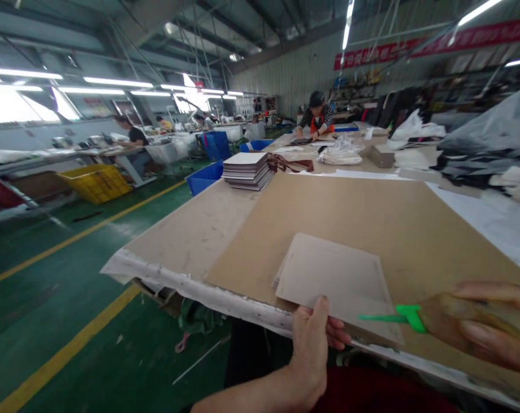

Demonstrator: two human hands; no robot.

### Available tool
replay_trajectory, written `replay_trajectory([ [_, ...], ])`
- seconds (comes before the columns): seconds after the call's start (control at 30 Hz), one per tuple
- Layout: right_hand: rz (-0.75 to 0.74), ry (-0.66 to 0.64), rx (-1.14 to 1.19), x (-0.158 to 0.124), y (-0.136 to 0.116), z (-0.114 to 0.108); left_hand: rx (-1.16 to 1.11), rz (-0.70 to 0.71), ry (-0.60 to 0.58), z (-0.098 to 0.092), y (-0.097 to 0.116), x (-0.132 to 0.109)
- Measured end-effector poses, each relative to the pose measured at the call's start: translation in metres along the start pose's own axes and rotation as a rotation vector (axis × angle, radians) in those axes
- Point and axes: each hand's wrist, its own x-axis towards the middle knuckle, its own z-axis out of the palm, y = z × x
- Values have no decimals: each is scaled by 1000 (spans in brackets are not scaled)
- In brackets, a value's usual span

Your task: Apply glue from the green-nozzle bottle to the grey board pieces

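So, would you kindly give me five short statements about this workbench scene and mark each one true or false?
1. The right hand holds a green-ended tool. True.
2. The left hand is well away from the pale panel. False: it is at the panel's near edge, thumb on top.
3. The pale panel lies over the large brown sheet. True.
4. In the picture, the stack of panels is to the right of the brown straps. False: it is to their left.
5. A yellow bin is on the left side of the picture. True.
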Motion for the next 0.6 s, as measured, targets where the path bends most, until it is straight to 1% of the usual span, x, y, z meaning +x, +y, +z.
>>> replay_trajectory([
  [0.1, -92, -155, 101, 26, -44, 20, 3, 7, -3, 0, -3, 1],
  [0.2, -222, -233, 170, 49, -82, 48, -2, -4, -15, 1, -1, 1],
  [0.27, -288, -274, 164, 61, -99, 64, -7, -21, -25, 2, 1, 1],
  [0.37, -336, -310, 113, 73, -110, 79, -25, -38, -38, 3, 2, 1],
  [0.47, -331, -349, 76, 79, -117, 82, -44, -44, -38, 3, 1, 2],
  [0.6, -336, -526, 116, 77, -124, 76, -50, -50, -70, 3, 1, 3],
])
